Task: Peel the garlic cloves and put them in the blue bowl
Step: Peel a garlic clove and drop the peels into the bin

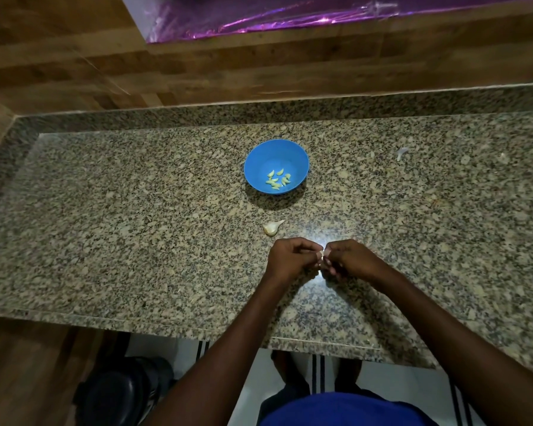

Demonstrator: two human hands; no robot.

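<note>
A blue bowl [276, 149] stands mid-counter with several peeled yellowish garlic cloves [277, 181] in its bottom. In front of it lies the rest of a garlic bulb [271, 228], white-skinned with a pointed tip. Just below that, my left hand [290, 258] and my right hand [348, 259] meet fingertip to fingertip and together pinch one small garlic clove [321, 255], mostly hidden by the fingers.
The speckled granite counter [136, 226] has a raised rim at back and left, and its front edge runs below my forearms. A scrap of white garlic skin [401, 152] lies at the right. A wooden wall rises behind. A dark object sits on the floor at lower left.
</note>
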